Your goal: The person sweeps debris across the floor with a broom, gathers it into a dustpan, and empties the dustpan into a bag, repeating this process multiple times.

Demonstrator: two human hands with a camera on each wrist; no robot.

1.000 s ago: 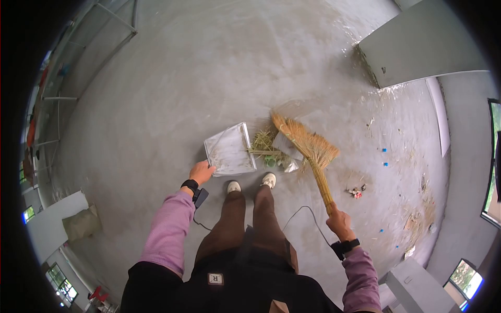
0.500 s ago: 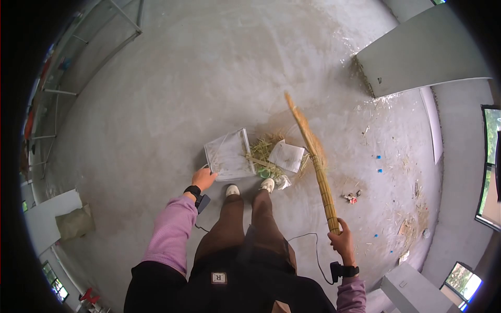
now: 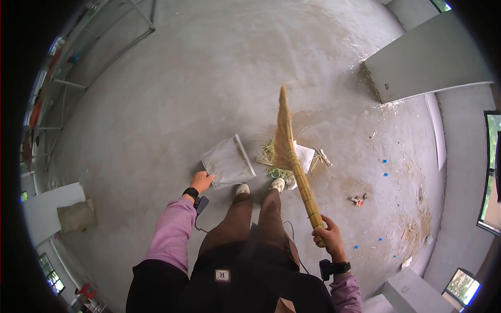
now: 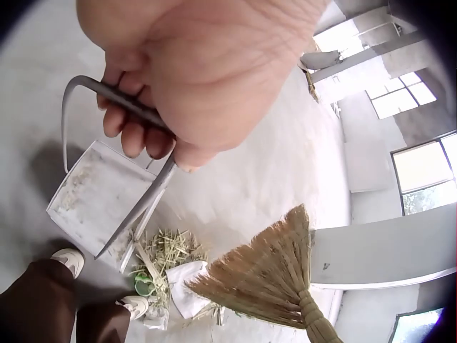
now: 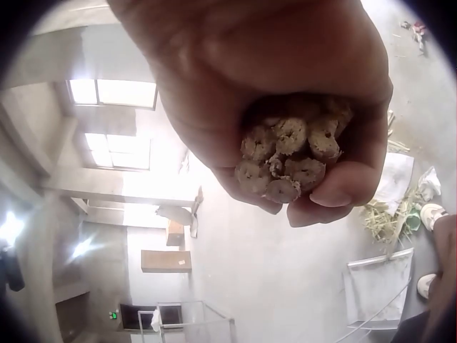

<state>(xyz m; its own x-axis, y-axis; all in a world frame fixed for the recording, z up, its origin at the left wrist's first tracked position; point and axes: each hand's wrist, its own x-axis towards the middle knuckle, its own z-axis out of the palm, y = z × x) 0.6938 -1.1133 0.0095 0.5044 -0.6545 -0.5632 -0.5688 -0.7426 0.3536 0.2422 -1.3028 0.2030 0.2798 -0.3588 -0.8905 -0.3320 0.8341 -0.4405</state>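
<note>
My left hand (image 3: 201, 181) grips the thin grey handle (image 4: 125, 102) of a white dustpan (image 3: 227, 163), which rests on the floor left of the debris. My right hand (image 3: 330, 239) is wrapped round the end of a straw broom's handle (image 3: 308, 201); the cut stalk ends (image 5: 278, 161) show inside the fist in the right wrist view. The broom's bristles (image 4: 260, 275) fan out beside the pile of straw (image 4: 171, 250). In that pile lie a white sheet (image 3: 304, 155), a green piece (image 4: 144, 284) and crumpled white scrap (image 5: 429, 184).
Two shoes (image 3: 277, 184) stand close to the dustpan and pile. Blue bits (image 3: 385, 161), a red-and-white scrap (image 3: 358, 201) and loose straw (image 3: 412, 229) lie to the right. A large grey block (image 3: 428, 57) is at upper right, a metal frame (image 3: 68, 83) at left.
The broom swings from tilted left to nearly upright, its bristles now over the pile. The right hand has shifted left. A gap now shows between dustpan and pile; the left hand keeps its hold.
</note>
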